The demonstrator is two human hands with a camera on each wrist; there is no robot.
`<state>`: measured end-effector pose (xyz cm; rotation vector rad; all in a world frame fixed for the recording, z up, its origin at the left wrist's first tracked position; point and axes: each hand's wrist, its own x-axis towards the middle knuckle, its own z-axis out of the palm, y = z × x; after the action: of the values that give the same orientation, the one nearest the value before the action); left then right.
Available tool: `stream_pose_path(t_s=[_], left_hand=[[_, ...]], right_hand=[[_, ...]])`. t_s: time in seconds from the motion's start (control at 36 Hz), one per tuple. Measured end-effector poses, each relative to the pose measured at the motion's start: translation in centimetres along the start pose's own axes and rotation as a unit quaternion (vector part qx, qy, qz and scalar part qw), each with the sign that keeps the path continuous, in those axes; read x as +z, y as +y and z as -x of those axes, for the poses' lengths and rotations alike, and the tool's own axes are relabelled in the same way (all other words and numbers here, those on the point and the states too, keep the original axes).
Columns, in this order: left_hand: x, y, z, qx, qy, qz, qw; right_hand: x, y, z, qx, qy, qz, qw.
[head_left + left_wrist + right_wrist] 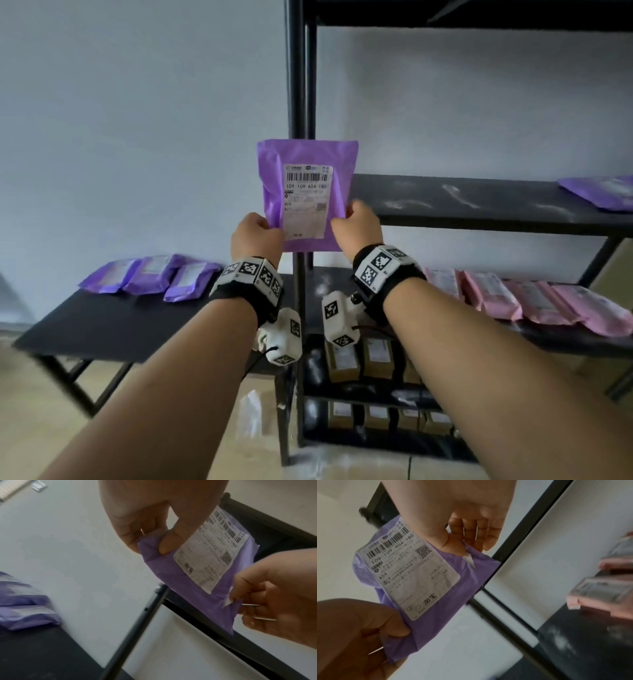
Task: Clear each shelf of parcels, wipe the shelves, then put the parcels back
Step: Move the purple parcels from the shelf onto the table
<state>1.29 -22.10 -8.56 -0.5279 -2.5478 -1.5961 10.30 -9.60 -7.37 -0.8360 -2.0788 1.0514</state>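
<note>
A purple parcel (pixel 308 192) with a white shipping label is held upright in the air in front of the black shelf post. My left hand (pixel 255 236) pinches its lower left edge, thumb on the front. My right hand (pixel 358 228) pinches its lower right edge. The left wrist view shows the same parcel (pixel 197 574) with my left hand (pixel 150 536) above it and my right hand (pixel 267 601) at its lower edge. In the right wrist view the parcel (pixel 423 577) hangs between my right hand (pixel 467 538) and my left hand (pixel 368 635).
The middle shelf (pixel 479 205) is dusty, with one purple parcel (pixel 603 192) at its far right. Pink parcels (pixel 520 301) line the shelf below, and brown boxes (pixel 373 359) fill the lower tiers. Three purple parcels (pixel 150 274) lie on a black table (pixel 102 325) at the left.
</note>
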Motion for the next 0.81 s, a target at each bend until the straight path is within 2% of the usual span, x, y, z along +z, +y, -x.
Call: stream_pose_path(t_s=[0.17, 0.36, 0.56, 0.81], left_hand=[[-4.2, -6.3, -1.5, -0.076, 0.025, -0.045, 0.996], [-6.0, -12.8, -4.0, -0.148, 0.007, -0.103, 0.984], [-5.4, -16.6, -9.2, -0.182, -0.028, -0.178, 0.967], [-3.2, -21.3, -15.4, -0.217, -0.057, -0.249, 0.942]], right_hand=[[7.6, -1.0, 2.0, -0.009, -0.084, 0.046, 0.995], [15.3, 0.1, 1.9, 0.008, -0.165, 0.101, 0.981], [22.5, 2.2, -1.7, 0.06, -0.237, 0.113, 0.963], [30.0, 4.5, -7.4, 0.096, -0.279, 0.122, 0.948]])
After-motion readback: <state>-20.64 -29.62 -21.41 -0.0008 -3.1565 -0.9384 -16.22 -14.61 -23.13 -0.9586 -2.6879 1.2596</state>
